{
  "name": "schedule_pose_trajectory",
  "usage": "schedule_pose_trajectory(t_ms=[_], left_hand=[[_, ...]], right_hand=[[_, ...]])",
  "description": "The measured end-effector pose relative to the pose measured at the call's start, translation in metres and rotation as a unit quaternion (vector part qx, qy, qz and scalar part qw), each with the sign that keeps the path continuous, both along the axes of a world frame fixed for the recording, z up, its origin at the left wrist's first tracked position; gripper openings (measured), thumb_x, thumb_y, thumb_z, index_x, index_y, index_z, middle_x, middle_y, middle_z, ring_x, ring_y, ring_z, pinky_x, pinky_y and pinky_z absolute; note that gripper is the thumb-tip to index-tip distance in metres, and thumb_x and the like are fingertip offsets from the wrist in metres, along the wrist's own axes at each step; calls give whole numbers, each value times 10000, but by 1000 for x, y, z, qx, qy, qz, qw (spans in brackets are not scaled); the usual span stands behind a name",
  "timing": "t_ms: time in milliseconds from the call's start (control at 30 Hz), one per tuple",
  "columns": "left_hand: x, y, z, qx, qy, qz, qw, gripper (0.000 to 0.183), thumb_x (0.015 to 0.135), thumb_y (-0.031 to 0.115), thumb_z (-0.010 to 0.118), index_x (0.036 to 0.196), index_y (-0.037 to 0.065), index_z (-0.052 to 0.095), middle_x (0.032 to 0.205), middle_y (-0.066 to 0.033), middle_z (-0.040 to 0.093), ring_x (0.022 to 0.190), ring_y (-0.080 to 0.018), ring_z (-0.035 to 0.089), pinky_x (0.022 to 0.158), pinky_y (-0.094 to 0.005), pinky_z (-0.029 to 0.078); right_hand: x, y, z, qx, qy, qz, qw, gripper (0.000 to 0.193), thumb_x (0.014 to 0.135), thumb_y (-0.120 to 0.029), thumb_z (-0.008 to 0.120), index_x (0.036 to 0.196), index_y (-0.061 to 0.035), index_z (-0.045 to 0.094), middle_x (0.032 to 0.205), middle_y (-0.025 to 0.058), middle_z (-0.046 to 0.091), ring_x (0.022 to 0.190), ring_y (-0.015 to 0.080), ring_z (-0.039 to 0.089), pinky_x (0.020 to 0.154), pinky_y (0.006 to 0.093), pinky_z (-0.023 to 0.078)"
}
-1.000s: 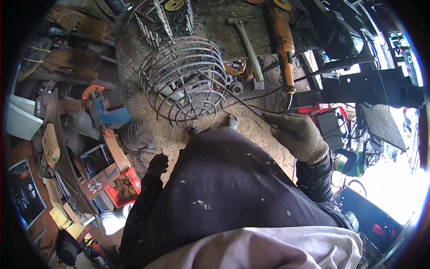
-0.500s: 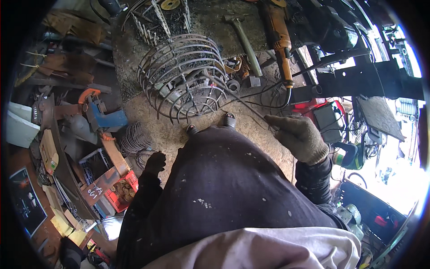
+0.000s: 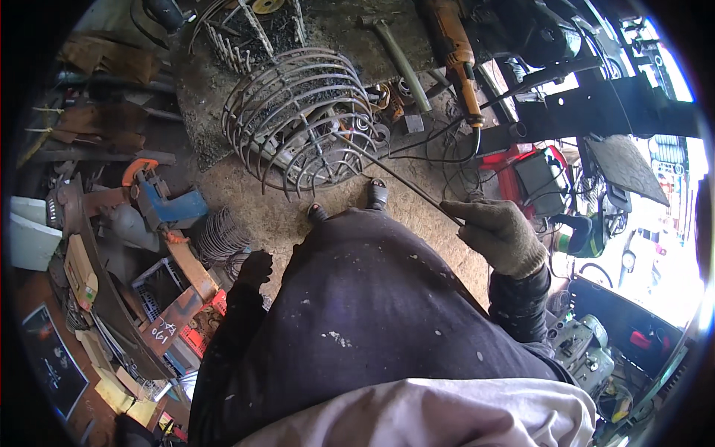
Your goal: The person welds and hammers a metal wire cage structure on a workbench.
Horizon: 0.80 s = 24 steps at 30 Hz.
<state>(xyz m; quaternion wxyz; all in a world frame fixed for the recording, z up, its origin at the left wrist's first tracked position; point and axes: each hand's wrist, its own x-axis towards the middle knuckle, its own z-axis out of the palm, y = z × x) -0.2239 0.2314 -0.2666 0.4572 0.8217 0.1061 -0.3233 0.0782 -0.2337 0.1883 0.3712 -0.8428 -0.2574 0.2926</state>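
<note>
My right hand [image 3: 503, 237], in a knitted work glove, is closed around a thin metal rod [image 3: 411, 186]. The rod slants away to the far left, and its far end overlaps the near right side of a round cage of bent metal bars [image 3: 298, 97]. Whether it touches the cage I cannot tell. The cage has several curved hoops joined by a crossbar and rests at the edge of a dark worktable [image 3: 342, 30]. My left hand [image 3: 255, 268] hangs low at my left side, dark and in shadow, its fingers hard to make out.
A hammer [image 3: 402, 65] and an orange angle grinder [image 3: 458, 56] lie on the table. Left stand a blue and orange clamp-like tool [image 3: 170, 197], a wire coil [image 3: 222, 235] and a red crate [image 3: 201, 328]. Cables trail on the floor right of my feet [image 3: 377, 195].
The whole view has shifted slightly, so the table and cage sit a little further left and up. My right hand still grips the rod, whose angle has changed slightly.
</note>
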Motion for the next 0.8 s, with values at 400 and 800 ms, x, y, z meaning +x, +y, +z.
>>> schedule_pose_trajectory(t_ms=[400,800], left_hand=[[22,6,32,-68,168,121,976,374,618,161,801,944,101,626,880,-73,608,872,-279,629,724,-406,535],[32,11,51,-103,165,226,955,109,895,207,640,911,102,617,753,-31,594,593,-160,623,468,-335,501]], right_hand=[[-33,6,-4,-13,13,-44,999,410,872,-49,645,1281,-30,656,978,194,731,861,221,712,778,335,542],[-46,4,-10,6,37,-85,996,414,865,-15,630,1277,-31,662,994,185,733,866,223,703,793,333,539]])
